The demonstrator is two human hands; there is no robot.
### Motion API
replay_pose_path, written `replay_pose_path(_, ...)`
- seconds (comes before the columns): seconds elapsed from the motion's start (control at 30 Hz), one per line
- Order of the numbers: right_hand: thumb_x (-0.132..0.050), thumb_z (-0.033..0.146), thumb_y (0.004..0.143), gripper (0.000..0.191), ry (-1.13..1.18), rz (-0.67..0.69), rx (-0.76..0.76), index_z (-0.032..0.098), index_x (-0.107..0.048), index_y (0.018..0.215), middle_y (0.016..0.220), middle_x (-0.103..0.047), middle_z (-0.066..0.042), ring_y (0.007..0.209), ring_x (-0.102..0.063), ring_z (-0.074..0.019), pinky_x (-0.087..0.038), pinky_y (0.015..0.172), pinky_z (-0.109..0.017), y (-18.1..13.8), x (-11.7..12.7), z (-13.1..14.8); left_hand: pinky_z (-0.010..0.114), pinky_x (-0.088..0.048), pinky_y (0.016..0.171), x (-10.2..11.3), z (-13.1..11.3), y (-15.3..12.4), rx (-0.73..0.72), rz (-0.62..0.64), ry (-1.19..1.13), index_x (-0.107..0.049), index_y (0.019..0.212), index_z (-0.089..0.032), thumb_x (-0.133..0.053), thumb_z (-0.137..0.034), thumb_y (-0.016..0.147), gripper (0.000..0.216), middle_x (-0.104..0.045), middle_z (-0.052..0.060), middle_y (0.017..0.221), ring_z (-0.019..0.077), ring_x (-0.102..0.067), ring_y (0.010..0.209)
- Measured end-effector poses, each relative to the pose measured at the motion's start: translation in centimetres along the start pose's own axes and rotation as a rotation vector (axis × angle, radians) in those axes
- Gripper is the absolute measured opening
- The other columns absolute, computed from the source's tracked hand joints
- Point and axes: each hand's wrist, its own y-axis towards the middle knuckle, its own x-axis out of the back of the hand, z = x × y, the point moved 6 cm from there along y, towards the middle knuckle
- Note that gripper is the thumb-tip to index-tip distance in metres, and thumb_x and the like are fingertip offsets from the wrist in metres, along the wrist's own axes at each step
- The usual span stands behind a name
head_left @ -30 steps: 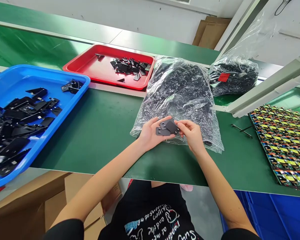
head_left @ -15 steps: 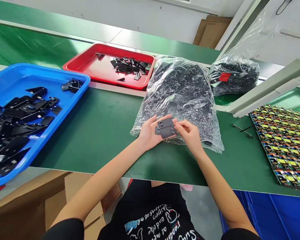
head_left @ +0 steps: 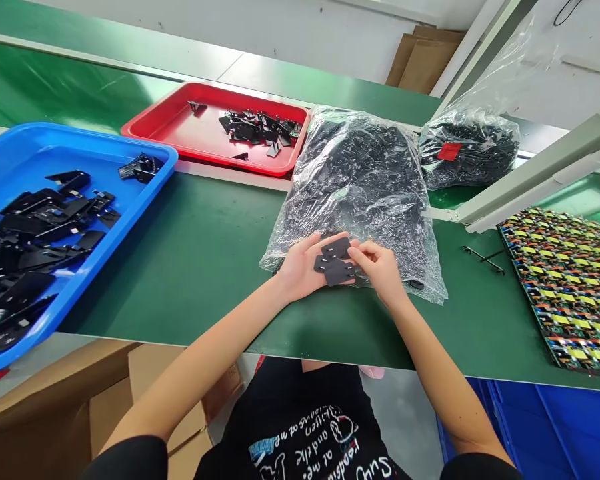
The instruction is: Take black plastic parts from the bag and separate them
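Observation:
My left hand and my right hand meet over the near edge of a large clear plastic bag full of small black parts. Between them they hold a small stack of flat dark grey plastic pieces. The left hand cups the stack from below and the side. My right hand's fingers pinch the stack's right edge. Both hands hover just above the green conveyor belt.
A blue tray with several black parts sits at the left. A red tray with more black parts lies behind it. A second bag of parts stands at the back right. A panel of circuit boards lies at the right.
The grey pieces, fanned apart a second ago, are now gathered into a tighter stack between both hands. The hands moved slightly down and closer together.

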Motion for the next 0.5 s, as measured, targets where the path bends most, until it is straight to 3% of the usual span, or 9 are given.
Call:
replay_pose_path(0.2,-0.074,0.043,0.071,0.027,0.19,0.039,-0.119,0.017,-0.066,0.067,0.056,-0.051,0.003,0.051,-0.038,-0.0097,-0.03,0.048,-0.023,0.0,-0.3,-0.9,0.067,-0.035,0.103,0.0,0.1,0.2,-0.012,0.023,0.007,-0.049,0.134,-0.015,-0.039,-0.041,0.093,0.05,-0.048,0.015,0.143,0.0362,-0.052,0.124)
replay_pose_path(0.33,-0.076,0.042,0.066,0.03,0.35,-0.039,-0.15,0.017,-0.059,0.065,0.056,-0.048,0.004,0.051,-0.039,-0.0087,-0.034,0.049,-0.021,0.0,-0.1,-0.9,0.064,-0.041,0.098,0.1,0.6,-0.2,0.021,0.0,-0.083,-0.048,0.133,-0.013,-0.038,-0.04,0.093,0.05,-0.057,0.018,0.132,0.0356,-0.057,0.119)
replay_pose_path(0.43,-0.076,0.042,0.064,0.033,0.495,-0.166,-0.133,0.019,-0.052,0.067,0.058,-0.046,0.006,0.051,-0.038,-0.0074,-0.036,0.049,-0.02,0.2,0.9,-0.8,0.055,-0.049,0.092,0.7,-0.6,-1.4,0.032,-0.158,-0.224,-0.046,0.13,-0.006,-0.039,-0.031,0.091,0.047,-0.061,0.02,0.124,0.0345,-0.059,0.116)
replay_pose_path(0.5,-0.076,0.041,0.062,0.037,0.584,-0.229,-0.138,0.019,-0.047,0.066,0.058,-0.045,0.007,0.05,-0.038,-0.0068,-0.036,0.048,-0.019,0.6,1.5,-1.0,0.051,-0.052,0.088,1.3,-3.2,-2.0,-0.057,-0.293,-0.281,-0.048,0.126,-0.003,-0.039,-0.023,0.089,0.043,-0.062,0.02,0.12,0.0336,-0.06,0.113)
